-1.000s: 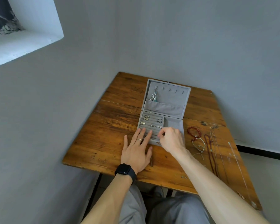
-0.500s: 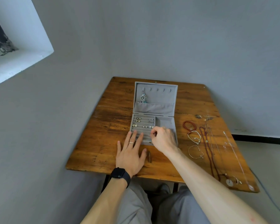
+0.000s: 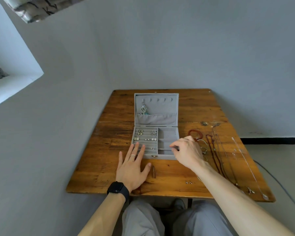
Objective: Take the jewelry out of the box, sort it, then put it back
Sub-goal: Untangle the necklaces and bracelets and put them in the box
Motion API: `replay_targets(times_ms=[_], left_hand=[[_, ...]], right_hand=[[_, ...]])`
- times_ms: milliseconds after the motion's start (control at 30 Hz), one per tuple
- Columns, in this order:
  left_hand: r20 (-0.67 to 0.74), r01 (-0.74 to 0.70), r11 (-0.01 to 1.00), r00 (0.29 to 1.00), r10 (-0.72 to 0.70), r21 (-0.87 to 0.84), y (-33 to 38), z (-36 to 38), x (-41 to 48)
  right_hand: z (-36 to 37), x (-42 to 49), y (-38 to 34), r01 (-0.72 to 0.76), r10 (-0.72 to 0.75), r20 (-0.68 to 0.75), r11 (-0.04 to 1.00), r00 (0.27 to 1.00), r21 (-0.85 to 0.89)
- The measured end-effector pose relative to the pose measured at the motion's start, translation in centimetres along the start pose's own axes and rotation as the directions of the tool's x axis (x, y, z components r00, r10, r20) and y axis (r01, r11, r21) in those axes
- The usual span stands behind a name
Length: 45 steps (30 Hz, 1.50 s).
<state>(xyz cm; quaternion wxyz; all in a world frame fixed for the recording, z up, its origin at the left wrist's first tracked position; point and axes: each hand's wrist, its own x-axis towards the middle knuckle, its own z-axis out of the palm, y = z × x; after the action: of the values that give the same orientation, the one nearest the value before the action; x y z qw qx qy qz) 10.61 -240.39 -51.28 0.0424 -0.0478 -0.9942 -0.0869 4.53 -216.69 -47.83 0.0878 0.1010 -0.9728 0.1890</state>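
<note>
Jewelry of this kind is tiny, light and easily lost, so each piece wants a fingertip pinch and not a full grasp. The jewelry box (image 3: 160, 157) lies open on the tabletop (image 3: 107, 159), lid swung away from the person. The left hand (image 3: 131, 169) rests flat with released, spread fingers (image 3: 141, 149). Their tips touch the box's near-left corner, which should keep the light box from sliding. The right hand (image 3: 188, 154) hovers over the box's right-hand compartments, its fingers (image 3: 175, 147) curled and thumb drawn to forefinger. Whether they grasp some small piece I cannot tell.

Left of the right fingers, studs and rings (image 3: 146, 136) sit wedged in soft padded rolls. They likely need a straight upward pull by the head, since posts could bend if twisted. Beyond the fingers, a drop earring (image 3: 143, 110) hangs in the lid, delicate and prone to swing.

Right of the fingers, on the bare wood, lie a bead bracelet (image 3: 193, 132), a dark bead necklace (image 3: 215, 155) and fine chains (image 3: 225, 150). These are limp, slippery things that tangle, best lifted at the clasp, one at a time.

Nearer than the fingers, a pair of tiny earrings (image 3: 188, 182) lies close to the right forearm, which could sweep them off the edge. A small brown piece (image 3: 154, 172) lies just beside the left thumb.
</note>
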Motion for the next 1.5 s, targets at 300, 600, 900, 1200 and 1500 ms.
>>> replay_targets(times_ms=[300, 600, 900, 1200, 1500], left_hand=[[-0.035, -0.176, 0.984, 0.984, 0.176, -0.016, 6.1, -2.3, 5.8], [0.191, -0.321, 0.947, 0.929, 0.316, -0.007, 13.4, -2.7, 16.6], [0.21, -0.466, 0.855, 0.881, 0.424, 0.226, 16.2, 0.2, 19.1], [-0.01, -0.337, 0.94, 0.941, 0.337, -0.046, 14.9, -0.7, 17.2], [-0.086, 0.052, 0.875, 0.991, -0.106, -0.482, 7.9, -3.6, 14.0]], right_hand=[[0.4, -0.2, -0.3, 0.068, -0.067, 0.02, 0.997, 0.998, -0.026], [-0.4, -1.5, 3.1, 0.083, -0.058, -0.09, 0.949, 0.994, 0.304], [-1.6, -2.1, 10.7, -0.097, 0.108, -0.14, 0.992, 0.984, 0.084], [-1.6, -1.3, 10.7, -0.087, 0.082, -0.108, 0.995, 0.991, -0.045], [-1.5, 1.4, 8.5, -0.152, 0.158, -0.074, 0.985, 0.985, 0.078]])
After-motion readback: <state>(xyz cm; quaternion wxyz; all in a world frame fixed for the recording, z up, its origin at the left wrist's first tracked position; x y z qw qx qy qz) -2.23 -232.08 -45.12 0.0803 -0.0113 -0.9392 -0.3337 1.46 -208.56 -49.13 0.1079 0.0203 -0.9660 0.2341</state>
